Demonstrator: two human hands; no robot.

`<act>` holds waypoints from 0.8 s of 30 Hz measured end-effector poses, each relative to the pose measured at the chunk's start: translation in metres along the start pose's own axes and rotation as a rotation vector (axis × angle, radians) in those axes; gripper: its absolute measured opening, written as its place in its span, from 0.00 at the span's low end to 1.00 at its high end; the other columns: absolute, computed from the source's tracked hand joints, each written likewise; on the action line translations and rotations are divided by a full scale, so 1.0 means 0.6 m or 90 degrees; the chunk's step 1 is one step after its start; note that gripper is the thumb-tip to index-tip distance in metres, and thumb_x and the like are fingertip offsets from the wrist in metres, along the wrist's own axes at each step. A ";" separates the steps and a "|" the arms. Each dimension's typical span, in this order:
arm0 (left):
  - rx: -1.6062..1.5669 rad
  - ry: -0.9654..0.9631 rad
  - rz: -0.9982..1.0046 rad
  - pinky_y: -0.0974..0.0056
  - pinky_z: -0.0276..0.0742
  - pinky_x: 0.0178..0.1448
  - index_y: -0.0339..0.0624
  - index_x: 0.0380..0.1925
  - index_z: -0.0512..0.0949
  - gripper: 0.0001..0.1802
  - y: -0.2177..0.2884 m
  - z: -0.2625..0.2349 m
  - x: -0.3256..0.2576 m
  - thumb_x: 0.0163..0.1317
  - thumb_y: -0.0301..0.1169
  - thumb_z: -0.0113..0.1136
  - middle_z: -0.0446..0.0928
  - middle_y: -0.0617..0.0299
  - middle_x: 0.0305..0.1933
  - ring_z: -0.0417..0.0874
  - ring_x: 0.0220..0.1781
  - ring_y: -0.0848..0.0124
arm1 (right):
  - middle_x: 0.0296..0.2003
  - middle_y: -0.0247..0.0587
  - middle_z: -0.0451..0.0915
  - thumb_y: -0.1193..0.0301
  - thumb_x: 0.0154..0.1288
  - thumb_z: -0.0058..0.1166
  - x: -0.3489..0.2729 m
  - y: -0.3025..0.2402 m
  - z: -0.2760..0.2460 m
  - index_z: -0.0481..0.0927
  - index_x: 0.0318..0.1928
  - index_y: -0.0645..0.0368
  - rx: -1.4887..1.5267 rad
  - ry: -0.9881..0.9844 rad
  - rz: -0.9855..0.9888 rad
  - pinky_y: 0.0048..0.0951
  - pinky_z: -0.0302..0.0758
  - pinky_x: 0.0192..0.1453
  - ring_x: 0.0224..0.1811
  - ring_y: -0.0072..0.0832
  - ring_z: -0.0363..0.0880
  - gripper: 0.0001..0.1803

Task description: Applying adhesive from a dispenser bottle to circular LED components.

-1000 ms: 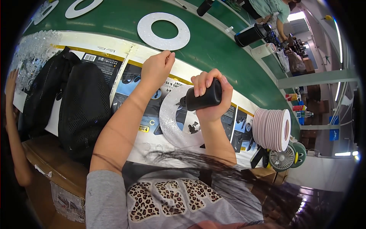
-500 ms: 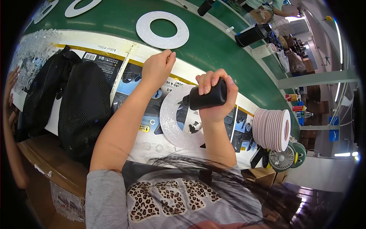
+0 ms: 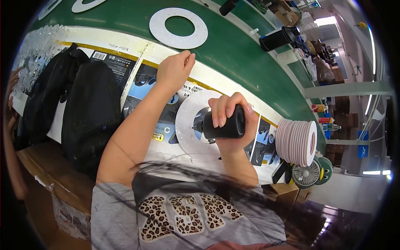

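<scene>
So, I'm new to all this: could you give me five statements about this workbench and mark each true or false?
1. The right hand grips a black bottle. True.
2. The left hand holds a second bottle. False: no bottle shows in the left hand, whose fingers are curled.
3. The stack of pale rings is to the right of the black bottle. True.
4. The small fan stands at the far left, by the clear plastic pieces. False: the small fan is at the right, next to the stack of pale rings.
5. A white ring lies on the green surface beyond the left hand. True.
</scene>
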State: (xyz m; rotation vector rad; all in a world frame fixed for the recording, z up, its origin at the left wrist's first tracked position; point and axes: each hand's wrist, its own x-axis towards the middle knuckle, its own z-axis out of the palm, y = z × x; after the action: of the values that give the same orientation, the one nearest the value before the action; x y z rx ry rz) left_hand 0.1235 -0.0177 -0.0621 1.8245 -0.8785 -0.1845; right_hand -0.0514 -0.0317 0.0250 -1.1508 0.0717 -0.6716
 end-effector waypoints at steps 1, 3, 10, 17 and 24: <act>0.004 0.002 -0.002 0.55 0.66 0.28 0.40 0.26 0.76 0.18 -0.001 -0.002 0.000 0.67 0.41 0.49 0.75 0.53 0.19 0.76 0.23 0.54 | 0.18 0.38 0.66 0.57 0.67 0.33 0.000 0.001 0.002 0.63 0.26 0.58 0.002 -0.002 0.001 0.23 0.61 0.32 0.21 0.23 0.62 0.19; 0.003 0.003 -0.003 0.55 0.66 0.28 0.40 0.25 0.76 0.18 -0.002 -0.001 0.000 0.67 0.41 0.48 0.75 0.53 0.19 0.76 0.23 0.54 | 0.18 0.37 0.66 0.56 0.67 0.33 0.000 0.003 0.002 0.63 0.26 0.58 -0.006 -0.008 -0.003 0.23 0.61 0.31 0.21 0.22 0.62 0.19; -0.006 0.000 0.003 0.54 0.67 0.29 0.40 0.25 0.75 0.18 -0.003 0.004 0.001 0.67 0.42 0.48 0.75 0.52 0.20 0.76 0.24 0.53 | 0.18 0.37 0.65 0.56 0.67 0.34 -0.001 0.007 -0.001 0.63 0.26 0.58 -0.010 -0.003 -0.003 0.23 0.61 0.31 0.20 0.22 0.61 0.19; -0.004 0.000 0.003 0.53 0.66 0.29 0.40 0.25 0.74 0.18 0.000 0.001 0.000 0.67 0.41 0.48 0.74 0.52 0.19 0.76 0.24 0.52 | 0.18 0.37 0.65 0.56 0.67 0.33 0.001 0.006 0.001 0.63 0.26 0.58 0.003 0.013 0.002 0.22 0.62 0.31 0.21 0.23 0.61 0.19; -0.007 0.014 0.019 0.52 0.66 0.29 0.40 0.25 0.74 0.18 -0.002 0.003 0.000 0.67 0.41 0.47 0.74 0.52 0.19 0.75 0.24 0.51 | 0.16 0.32 0.65 0.57 0.67 0.31 -0.005 -0.022 0.009 0.62 0.25 0.53 -0.015 0.048 -0.018 0.28 0.59 0.42 0.19 0.22 0.62 0.18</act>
State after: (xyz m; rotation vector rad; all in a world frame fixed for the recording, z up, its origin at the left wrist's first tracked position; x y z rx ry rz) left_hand 0.1231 -0.0188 -0.0641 1.7986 -0.8871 -0.1499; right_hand -0.0576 -0.0286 0.0376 -1.1515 0.1279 -0.7411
